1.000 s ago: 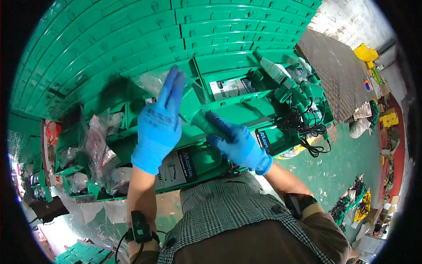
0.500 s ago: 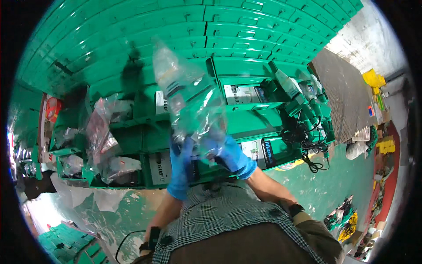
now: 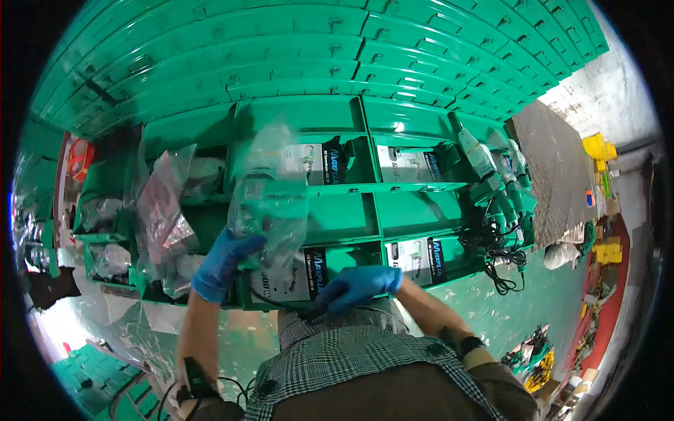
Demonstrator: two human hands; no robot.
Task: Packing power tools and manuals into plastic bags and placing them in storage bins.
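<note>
My left hand [image 3: 230, 265], in a blue glove, is closed on the lower part of a clear plastic bag [image 3: 270, 203] held upright over the open green cases. The bag seems to hold something green, but its shape is not clear. From beside the left hand, a black cord [image 3: 272, 302] curves to my right hand [image 3: 358, 288], also gloved in blue. Its fingers are bent around the cord, low in front of my apron. Just beyond lies a white and black printed booklet [image 3: 284, 279] in a case.
Stacked green metal cases [image 3: 295, 45] form a wall at the back. Bagged parts and a reddish plastic bag [image 3: 160, 200] fill cases at left. Green power tools [image 3: 495, 186] with tangled black cords [image 3: 502, 238] lie at right. A brown board [image 3: 551, 154] stands beyond them.
The hands have moved apart; the left went left and keeps the plastic bag, which has shifted left and down. The right let go of the bag and came down to the cord.
</note>
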